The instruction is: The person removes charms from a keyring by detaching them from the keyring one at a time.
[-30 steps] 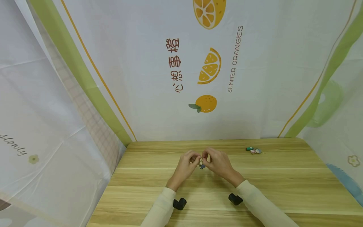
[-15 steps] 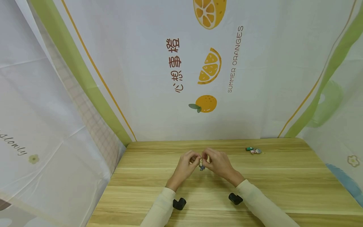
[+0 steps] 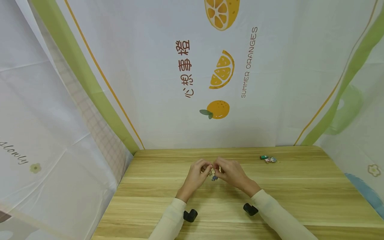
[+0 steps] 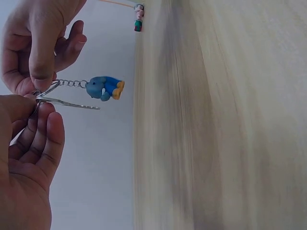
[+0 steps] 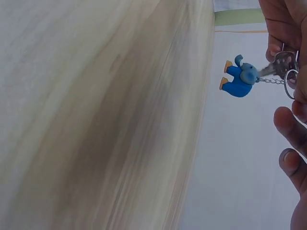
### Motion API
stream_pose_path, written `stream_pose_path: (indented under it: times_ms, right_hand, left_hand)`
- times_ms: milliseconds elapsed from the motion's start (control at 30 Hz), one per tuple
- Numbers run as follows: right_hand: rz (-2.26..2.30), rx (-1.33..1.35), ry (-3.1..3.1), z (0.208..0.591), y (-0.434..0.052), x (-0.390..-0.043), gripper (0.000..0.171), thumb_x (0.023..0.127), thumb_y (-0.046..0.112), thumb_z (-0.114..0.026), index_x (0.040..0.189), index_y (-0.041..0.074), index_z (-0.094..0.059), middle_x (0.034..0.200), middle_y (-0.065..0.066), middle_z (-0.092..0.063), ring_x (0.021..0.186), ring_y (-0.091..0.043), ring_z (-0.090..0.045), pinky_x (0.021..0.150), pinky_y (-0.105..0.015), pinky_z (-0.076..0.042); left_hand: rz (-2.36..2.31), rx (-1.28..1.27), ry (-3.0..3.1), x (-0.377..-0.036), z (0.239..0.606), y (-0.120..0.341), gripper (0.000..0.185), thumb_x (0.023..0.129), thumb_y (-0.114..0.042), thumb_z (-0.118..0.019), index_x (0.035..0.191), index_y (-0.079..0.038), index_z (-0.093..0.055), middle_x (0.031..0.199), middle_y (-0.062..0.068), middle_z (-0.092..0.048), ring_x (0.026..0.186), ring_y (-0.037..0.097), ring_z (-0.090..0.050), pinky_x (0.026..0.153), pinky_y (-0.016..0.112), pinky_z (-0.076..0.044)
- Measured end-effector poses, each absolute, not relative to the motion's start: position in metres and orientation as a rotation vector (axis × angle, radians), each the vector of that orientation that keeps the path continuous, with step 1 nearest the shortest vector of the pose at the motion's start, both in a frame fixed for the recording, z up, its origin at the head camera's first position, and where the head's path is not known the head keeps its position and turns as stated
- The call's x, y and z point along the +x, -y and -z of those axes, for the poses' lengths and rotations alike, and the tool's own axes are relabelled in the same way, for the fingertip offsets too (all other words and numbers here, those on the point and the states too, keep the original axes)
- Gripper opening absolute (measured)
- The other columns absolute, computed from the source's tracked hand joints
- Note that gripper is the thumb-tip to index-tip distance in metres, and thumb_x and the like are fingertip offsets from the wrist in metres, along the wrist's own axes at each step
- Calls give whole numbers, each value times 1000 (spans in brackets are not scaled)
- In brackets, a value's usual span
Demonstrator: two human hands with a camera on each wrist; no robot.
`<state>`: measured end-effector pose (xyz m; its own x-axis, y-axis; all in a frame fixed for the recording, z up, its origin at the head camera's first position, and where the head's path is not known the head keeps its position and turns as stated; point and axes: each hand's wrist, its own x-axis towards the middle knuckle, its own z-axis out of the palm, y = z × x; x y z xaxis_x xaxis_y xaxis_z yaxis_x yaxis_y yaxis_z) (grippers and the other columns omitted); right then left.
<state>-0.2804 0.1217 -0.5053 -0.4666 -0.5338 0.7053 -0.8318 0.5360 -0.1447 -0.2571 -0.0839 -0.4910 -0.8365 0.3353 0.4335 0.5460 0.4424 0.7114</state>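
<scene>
Over the table, my left hand [image 3: 195,176] pinches a key [image 4: 76,104] at its head, near a metal ring. My right hand [image 3: 232,173] pinches the split ring [image 5: 289,84] of a keychain, fingertips almost meeting those of the left. From that ring a short chain [image 4: 72,83] leads to a small blue elephant figure [image 4: 108,88] with yellow feet, which hangs below both hands. In the right wrist view the keys [image 5: 284,63] are blurred beside the ring. Fingers hide where key and ring meet, so I cannot tell whether they are linked.
Toward the back right of the wooden table [image 3: 285,200] lie a small figure charm [image 3: 271,160] and a green piece [image 3: 263,157] against it. A printed white curtain [image 3: 156,110] stands behind the far edge. Black wrist cameras [image 3: 190,215] sit at both sleeves.
The elephant has swung down and slightly to the right, and the keys show more between the hands. My right hand has shifted a little; the left hand stays about where it was.
</scene>
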Motion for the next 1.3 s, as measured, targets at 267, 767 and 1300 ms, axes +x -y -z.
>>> stream_pose_path:
  times_ms: [267,767,1300]
  right_hand:
    - [-633,1116,2147,508,-123,-282,26,87,0,-82,92,17,-62,82,4,-59,59,1,-45,53,-11,-31]
    - [-859,914,2227,509,-120,-274,12,96,8,-79,102,13,-71,89,3,-71,60,5,-49,52,-14,-41]
    - [-916,946,2178,515,-114,-270,19,90,2,-81,89,17,-69,75,7,-64,59,8,-42,50,-12,-37]
  left_hand:
    - [1348,-763,2467,-257,491,84,14,106,-12,-66,109,-3,-76,93,7,-70,76,11,-66,72,21,-58]
    - [1328,-723,2393,-257,490,83,13,106,-10,-66,109,-1,-75,96,8,-71,79,15,-67,75,23,-60]
    - [1349,-777,2359,-260,495,84,10,105,-10,-68,108,-2,-74,94,8,-71,77,6,-63,73,22,-59]
